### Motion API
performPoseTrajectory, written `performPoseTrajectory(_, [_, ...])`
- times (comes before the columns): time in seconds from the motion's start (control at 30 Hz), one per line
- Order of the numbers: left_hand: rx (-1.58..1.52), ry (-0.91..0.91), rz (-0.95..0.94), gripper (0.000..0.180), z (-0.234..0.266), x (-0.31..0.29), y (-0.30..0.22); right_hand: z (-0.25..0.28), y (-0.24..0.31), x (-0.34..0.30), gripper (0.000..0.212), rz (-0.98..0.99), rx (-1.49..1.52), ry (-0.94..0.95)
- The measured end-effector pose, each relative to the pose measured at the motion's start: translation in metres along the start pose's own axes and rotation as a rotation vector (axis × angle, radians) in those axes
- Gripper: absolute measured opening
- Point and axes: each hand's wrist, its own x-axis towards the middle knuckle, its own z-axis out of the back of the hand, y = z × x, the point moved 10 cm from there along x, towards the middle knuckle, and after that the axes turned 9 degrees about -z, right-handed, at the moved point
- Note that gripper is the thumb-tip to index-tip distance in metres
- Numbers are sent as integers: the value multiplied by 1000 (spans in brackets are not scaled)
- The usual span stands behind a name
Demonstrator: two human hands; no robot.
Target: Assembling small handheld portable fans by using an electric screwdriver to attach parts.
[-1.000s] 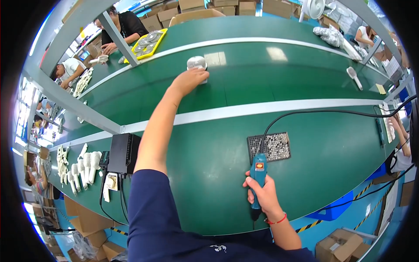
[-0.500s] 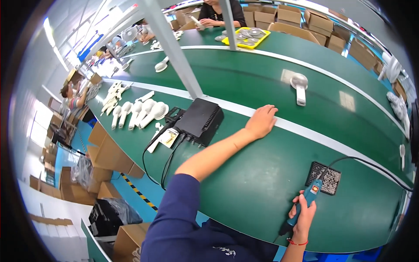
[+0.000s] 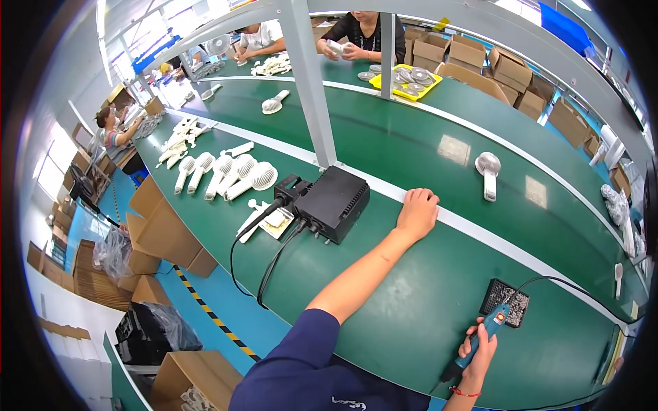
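A blue electric screwdriver (image 3: 492, 320) is gripped in my right hand (image 3: 478, 357), its dark nose pointing down toward the bench's near edge. From its upper end a black cable runs off to the right. Just beyond it lies a black tray (image 3: 488, 296) of small metal screws. My left hand (image 3: 417, 214) rests palm down on the pale strip along the far side of the green bench (image 3: 404, 301), fingers stretched over it and slightly bent, holding nothing. On the belt past that strip lies a white handheld fan (image 3: 488, 175).
To the left stands a black box (image 3: 332, 202) with cables. Several white fan bodies (image 3: 243, 177) and loose white parts (image 3: 181, 140) lie beyond it. A grey post (image 3: 308, 89) rises behind the box. Across the belt, a co-worker (image 3: 360, 41) handles a white piece near a yellow tray (image 3: 410, 90).
The view has tilted upward and swung slightly left, so the bench sits lower in the picture. My left hand stays at the strip, and my right still holds the screwdriver.
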Motion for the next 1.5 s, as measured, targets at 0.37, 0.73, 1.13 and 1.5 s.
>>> performPoseTrajectory(0.37, [-22, 95, 6, 17, -8, 0, 1, -2, 0, 0, 23, 0, -5, -1])
performPoseTrajectory(0.73, [-16, 46, -34, 18, -4, 3, -5, -4, 0, 1, 22, -27, 40, 36])
performPoseTrajectory(1.13, [-5, 40, -27, 21, 1, 7, -4, -1, -2, 4, 24, -46, 80, 65])
performPoseTrajectory(1.5, [8, 49, -36, 20, -12, -4, -6, 44, 65, 5, 40, 92, 483, 81])
